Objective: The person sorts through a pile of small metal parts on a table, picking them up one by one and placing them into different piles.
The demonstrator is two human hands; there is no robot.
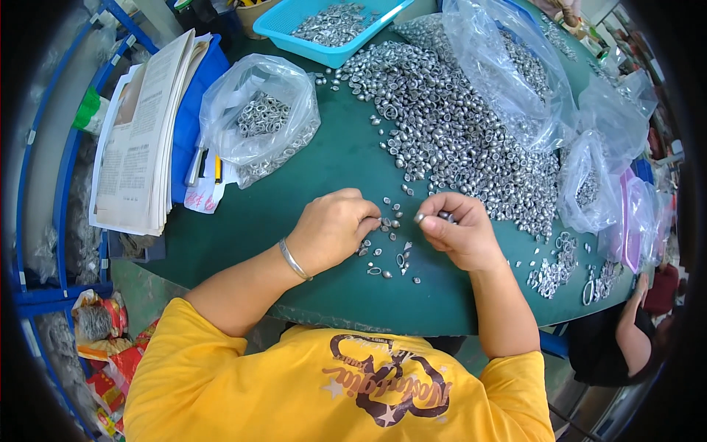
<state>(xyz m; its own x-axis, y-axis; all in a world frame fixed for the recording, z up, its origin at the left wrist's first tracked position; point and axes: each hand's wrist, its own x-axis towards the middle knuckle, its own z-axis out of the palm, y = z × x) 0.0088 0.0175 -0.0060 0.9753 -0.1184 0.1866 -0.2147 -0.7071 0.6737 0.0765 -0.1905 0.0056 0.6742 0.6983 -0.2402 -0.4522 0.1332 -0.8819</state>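
Observation:
My left hand [333, 227] rests knuckles-up on the green table [309, 191], fingers curled with a small silver metal piece at the fingertips. A thin bracelet circles that wrist. My right hand [458, 230] is closed around a small silver metal ring [420, 217] pinched between thumb and forefinger. A few loose metal rings [390, 254] lie scattered between and below both hands. A big heap of the same silver rings [456, 132] spreads across the table beyond my right hand.
A clear bag of rings [261, 118] sits at the left, a blue tray of rings [328, 26] at the back. More clear bags [589, 169] lie at the right. Stacked papers [143, 140] lie at far left. Another person's arm [633, 331] shows at lower right.

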